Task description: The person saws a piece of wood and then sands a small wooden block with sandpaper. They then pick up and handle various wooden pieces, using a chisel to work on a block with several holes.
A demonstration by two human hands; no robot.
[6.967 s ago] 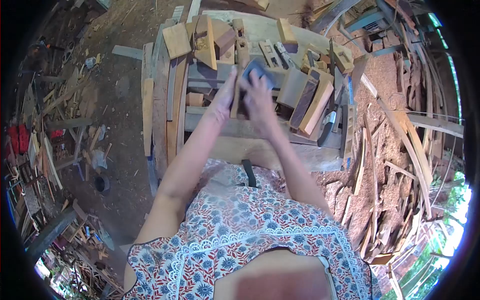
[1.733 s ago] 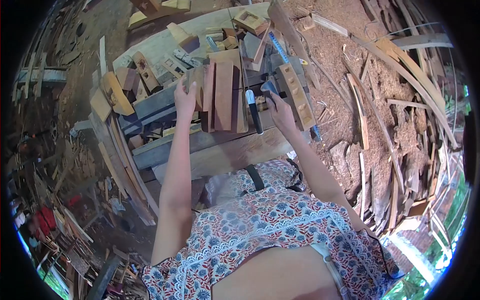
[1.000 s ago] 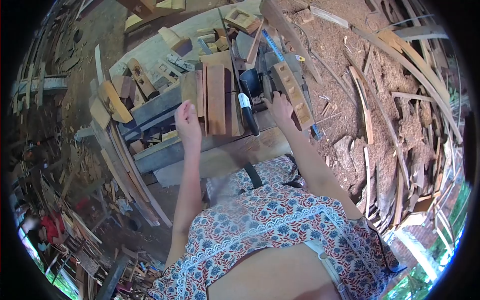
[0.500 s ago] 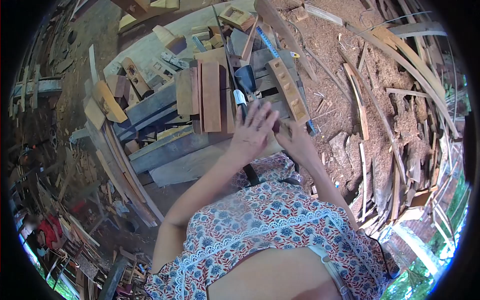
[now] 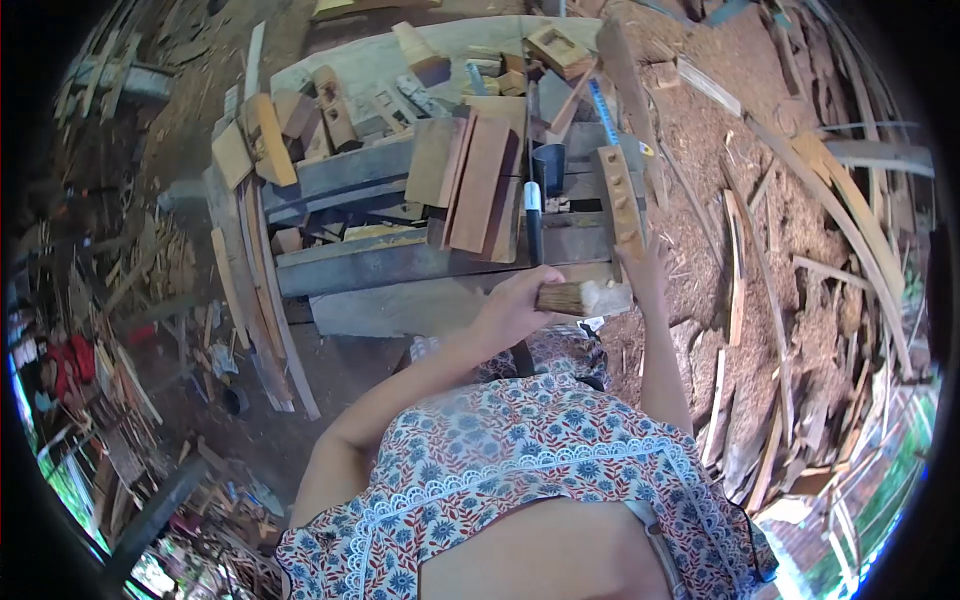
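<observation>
My left hand [image 5: 517, 308] is closed at the bristle end of a short, wide brush [image 5: 570, 298], with brown bristles and a whitish part pointing right. My right hand [image 5: 645, 272] is closed around the near end of a long wooden block with holes [image 5: 620, 195]; some of its fingers are hidden. The brush's pale end lies close to my right wrist. Just beyond my hands, a dark tool handle with a white end [image 5: 533, 215] rests on the bench. A dark cup [image 5: 548, 165] stands behind it.
Reddish boards [image 5: 480, 185] lie stacked on the bench beams [image 5: 340, 265]. Behind them are several wood blocks, a hollowed block [image 5: 560, 50] and a blue measuring tape [image 5: 603, 108]. Sawdust [image 5: 690, 190] and long offcuts cover the ground at right; more scraps lie at left.
The view has turned, shifting the bench rightward. My left hand has come down from beside the dark handle and now has the brush. The holed block stands at a steeper angle by my right hand.
</observation>
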